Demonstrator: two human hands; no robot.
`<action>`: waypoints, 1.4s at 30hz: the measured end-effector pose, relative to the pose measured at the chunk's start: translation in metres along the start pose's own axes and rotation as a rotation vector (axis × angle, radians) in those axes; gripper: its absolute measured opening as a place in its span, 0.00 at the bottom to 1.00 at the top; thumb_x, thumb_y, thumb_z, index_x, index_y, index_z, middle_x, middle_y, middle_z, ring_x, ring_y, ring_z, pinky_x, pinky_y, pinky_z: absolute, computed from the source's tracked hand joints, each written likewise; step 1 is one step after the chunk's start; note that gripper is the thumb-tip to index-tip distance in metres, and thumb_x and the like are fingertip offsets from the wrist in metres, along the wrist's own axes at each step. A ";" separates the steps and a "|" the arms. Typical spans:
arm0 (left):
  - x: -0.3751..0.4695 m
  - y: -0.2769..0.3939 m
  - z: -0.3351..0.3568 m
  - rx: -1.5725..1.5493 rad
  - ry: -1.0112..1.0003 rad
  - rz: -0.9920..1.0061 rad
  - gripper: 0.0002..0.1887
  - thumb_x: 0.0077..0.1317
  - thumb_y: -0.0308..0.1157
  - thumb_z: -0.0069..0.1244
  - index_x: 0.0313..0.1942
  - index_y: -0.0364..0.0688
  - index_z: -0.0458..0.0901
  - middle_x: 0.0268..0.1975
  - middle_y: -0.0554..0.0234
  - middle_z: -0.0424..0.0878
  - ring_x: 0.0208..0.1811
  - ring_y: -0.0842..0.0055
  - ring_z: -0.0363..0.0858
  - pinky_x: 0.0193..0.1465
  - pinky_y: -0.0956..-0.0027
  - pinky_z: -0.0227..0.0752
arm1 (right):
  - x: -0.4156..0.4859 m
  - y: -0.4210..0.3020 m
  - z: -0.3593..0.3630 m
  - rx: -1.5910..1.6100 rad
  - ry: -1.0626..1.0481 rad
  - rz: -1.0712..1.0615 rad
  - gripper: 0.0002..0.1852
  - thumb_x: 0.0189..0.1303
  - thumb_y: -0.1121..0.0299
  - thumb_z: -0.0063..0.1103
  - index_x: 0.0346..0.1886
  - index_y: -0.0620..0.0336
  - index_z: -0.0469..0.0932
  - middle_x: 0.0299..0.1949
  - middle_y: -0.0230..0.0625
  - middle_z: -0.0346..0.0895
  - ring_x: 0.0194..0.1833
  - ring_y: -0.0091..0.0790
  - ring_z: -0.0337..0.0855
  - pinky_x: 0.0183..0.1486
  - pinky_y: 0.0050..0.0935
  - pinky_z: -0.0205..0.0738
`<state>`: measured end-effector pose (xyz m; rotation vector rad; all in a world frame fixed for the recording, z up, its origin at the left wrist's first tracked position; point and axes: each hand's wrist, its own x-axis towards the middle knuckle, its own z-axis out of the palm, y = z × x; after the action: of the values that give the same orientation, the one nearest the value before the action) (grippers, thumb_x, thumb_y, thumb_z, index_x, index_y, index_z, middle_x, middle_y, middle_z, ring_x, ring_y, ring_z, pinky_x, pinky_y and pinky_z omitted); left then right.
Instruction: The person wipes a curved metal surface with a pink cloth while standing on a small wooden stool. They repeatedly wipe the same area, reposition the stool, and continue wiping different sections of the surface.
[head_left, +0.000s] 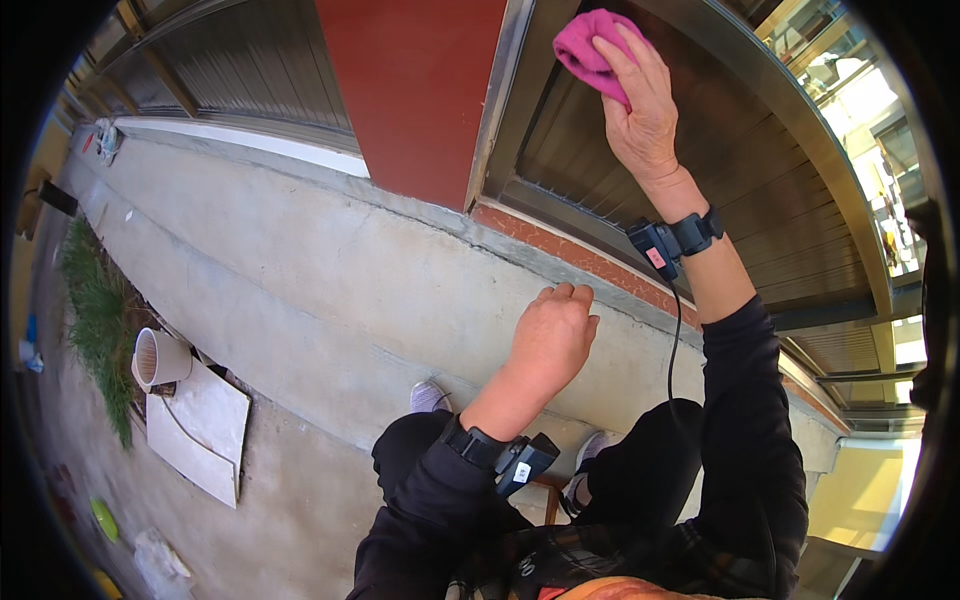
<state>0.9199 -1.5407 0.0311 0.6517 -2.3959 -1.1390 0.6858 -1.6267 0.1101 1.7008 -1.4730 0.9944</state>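
Note:
A folded pink cloth (592, 56) is in my right hand (637, 105), its fingers spread over it. The cloth lies against the upper part of a dark brown ribbed door panel (675, 172), near its metal frame (506, 97). Lower down, my left hand (555, 330) hovers over the concrete step with its fingers curled in. Nothing shows in that hand, though its palm faces away from view. Each wrist wears a black strap with a small device; a cable (679, 337) runs from the right one.
A red wall section (416, 90) adjoins the door frame. Along its foot runs a concrete ledge (315, 247). To the left are a white bucket (165, 356), a pale broken board (199, 435) and green plants (97, 322). Part of a wooden stool (553, 501) shows between my legs.

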 end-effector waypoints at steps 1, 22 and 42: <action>-0.001 -0.001 0.000 0.026 -0.033 -0.005 0.13 0.57 0.27 0.55 0.43 0.33 0.77 0.38 0.46 0.80 0.44 0.52 0.77 0.45 0.56 0.73 | 0.017 0.001 0.001 0.024 0.078 -0.016 0.33 0.47 0.83 0.61 0.60 0.47 0.74 0.64 0.43 0.66 0.61 0.54 0.68 0.63 0.39 0.66; -0.004 -0.022 0.014 0.522 -0.452 0.002 0.12 0.56 0.32 0.58 0.38 0.39 0.76 0.36 0.54 0.80 0.40 0.60 0.81 0.40 0.60 0.76 | -0.198 -0.026 0.115 -0.061 -0.860 0.209 0.22 0.57 0.73 0.54 0.57 0.45 0.72 0.64 0.40 0.65 0.64 0.46 0.64 0.65 0.42 0.61; -0.005 -0.018 0.030 0.661 -0.424 0.060 0.13 0.56 0.33 0.59 0.39 0.41 0.76 0.36 0.56 0.80 0.39 0.62 0.82 0.39 0.62 0.77 | -0.315 0.062 -0.099 -0.399 -0.790 0.634 0.19 0.50 0.79 0.54 0.48 0.52 0.77 0.52 0.35 0.74 0.52 0.44 0.73 0.55 0.41 0.70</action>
<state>0.9115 -1.5297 -0.0014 0.5595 -3.1644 -0.4644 0.5899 -1.3976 -0.1169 1.3943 -2.6191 0.2232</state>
